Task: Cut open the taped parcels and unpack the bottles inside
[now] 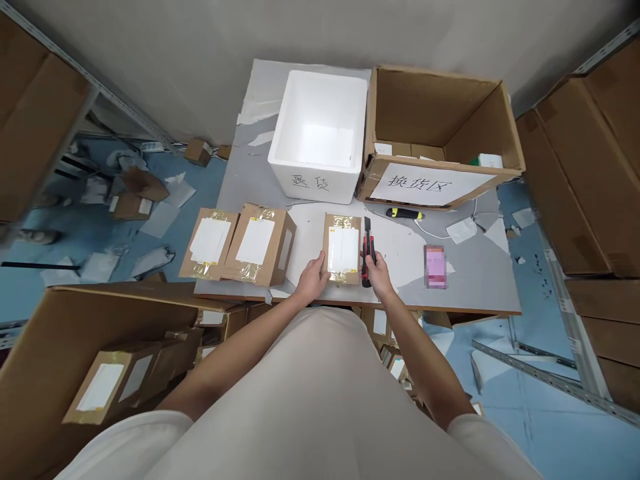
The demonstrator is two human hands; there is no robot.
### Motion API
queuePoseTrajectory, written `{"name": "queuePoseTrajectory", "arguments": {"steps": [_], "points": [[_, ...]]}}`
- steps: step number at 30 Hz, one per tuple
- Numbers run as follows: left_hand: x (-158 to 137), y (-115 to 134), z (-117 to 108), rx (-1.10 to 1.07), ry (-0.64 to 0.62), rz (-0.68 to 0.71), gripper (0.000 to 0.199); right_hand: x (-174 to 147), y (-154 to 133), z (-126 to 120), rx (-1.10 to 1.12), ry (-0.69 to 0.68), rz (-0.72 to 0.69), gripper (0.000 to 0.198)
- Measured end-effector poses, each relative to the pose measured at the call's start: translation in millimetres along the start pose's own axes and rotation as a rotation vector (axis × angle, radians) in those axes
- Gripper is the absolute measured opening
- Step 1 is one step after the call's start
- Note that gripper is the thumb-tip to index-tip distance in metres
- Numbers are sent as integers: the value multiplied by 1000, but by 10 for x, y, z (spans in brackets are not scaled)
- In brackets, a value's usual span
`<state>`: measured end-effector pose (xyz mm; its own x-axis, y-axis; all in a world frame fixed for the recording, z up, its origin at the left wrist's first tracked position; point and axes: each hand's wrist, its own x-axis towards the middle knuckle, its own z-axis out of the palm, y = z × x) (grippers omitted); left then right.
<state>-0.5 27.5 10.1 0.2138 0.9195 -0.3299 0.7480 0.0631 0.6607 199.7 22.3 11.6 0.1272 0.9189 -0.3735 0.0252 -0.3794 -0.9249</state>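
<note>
A small cardboard box (343, 250) with a white label and clear tape lies on the table in front of me. My left hand (313, 276) holds its lower left edge, fingers against the side. In my right hand (379, 273) is a red and black utility knife (369, 257), its blade pointing away from me, just beside the box's right edge. Two more taped, labelled boxes stand to the left, a larger one (260, 245) and another box (209, 243) against it.
At the table's (480, 280) back stand a white foam box (313, 183) and a large open carton (435, 187), both with handwriting. A yellow and black cutter (404, 213) and a pink blurred item (435, 267) lie to the right. Below left, a big carton (125, 300) holds several boxes.
</note>
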Motion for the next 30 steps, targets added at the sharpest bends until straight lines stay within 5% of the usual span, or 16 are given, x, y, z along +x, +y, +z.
{"name": "queuePoseTrajectory", "arguments": {"steps": [6,11,14,17,23,28,30], "points": [[41,-60,27,-40,108,31,70,-122,-6,-138,24,47,22,51],[712,73,-308,68,180,177,68,-615,183,-87,167,141,219,46],[1169,128,-468,96,81,285,66,-821,296,10,347,81,338,52],[1392,119,-477,16,0,211,58,-802,311,93,483,81,377,55],[914,-46,-319,-35,289,-105,42,-337,153,-129,466,251,187,47],[213,-235,-158,-34,232,-328,51,126,28,-403,289,146,104,48],[117,-240,-137,-19,295,-305,59,203,5,-457,259,99,99,48]]}}
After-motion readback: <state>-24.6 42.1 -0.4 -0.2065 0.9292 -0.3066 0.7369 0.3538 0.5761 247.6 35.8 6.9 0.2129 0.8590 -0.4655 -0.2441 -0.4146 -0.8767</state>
